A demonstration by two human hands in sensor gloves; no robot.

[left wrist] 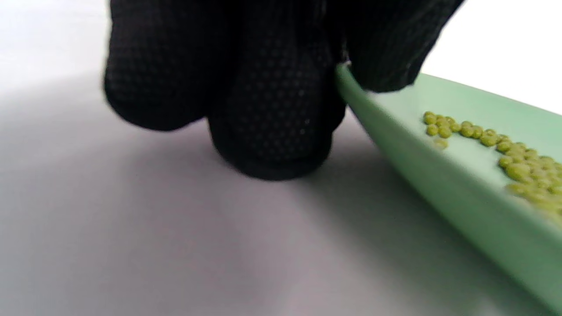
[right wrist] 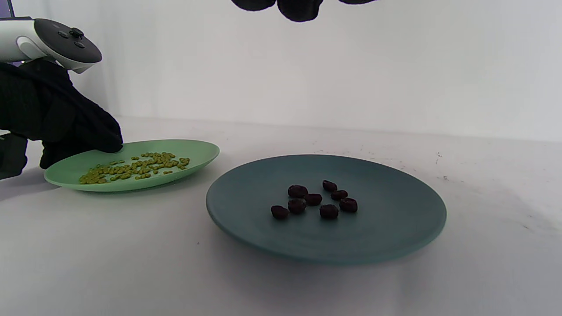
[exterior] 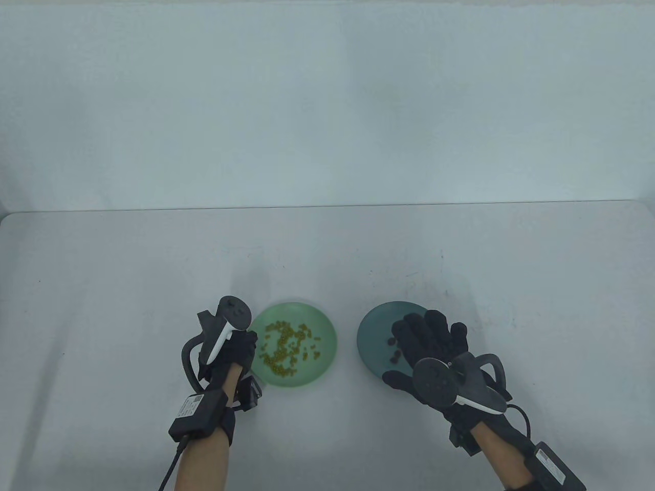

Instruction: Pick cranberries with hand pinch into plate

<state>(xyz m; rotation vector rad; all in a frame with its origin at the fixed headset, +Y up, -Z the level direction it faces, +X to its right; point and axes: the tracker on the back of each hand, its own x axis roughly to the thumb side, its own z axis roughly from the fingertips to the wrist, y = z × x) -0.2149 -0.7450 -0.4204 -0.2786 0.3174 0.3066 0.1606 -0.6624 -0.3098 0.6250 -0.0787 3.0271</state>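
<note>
A dark teal plate (exterior: 372,327) holds several dark cranberries (exterior: 394,354); in the right wrist view the cranberries (right wrist: 314,199) lie in a loose cluster at the middle of the teal plate (right wrist: 386,215). My right hand (exterior: 412,337) hovers over this plate with fingers spread, holding nothing; only its fingertips (right wrist: 298,6) show at the top edge. A light green plate (exterior: 327,335) holds many small green beans (exterior: 284,348). My left hand (exterior: 249,341) pinches the green plate's left rim (left wrist: 351,94), thumb on top and fingers (left wrist: 272,114) outside.
The two plates sit side by side on a white table near its front edge, with a gap between them. A pale wall rises behind the table's far edge (exterior: 327,206). Small dark specks (right wrist: 439,156) mark the table behind the teal plate.
</note>
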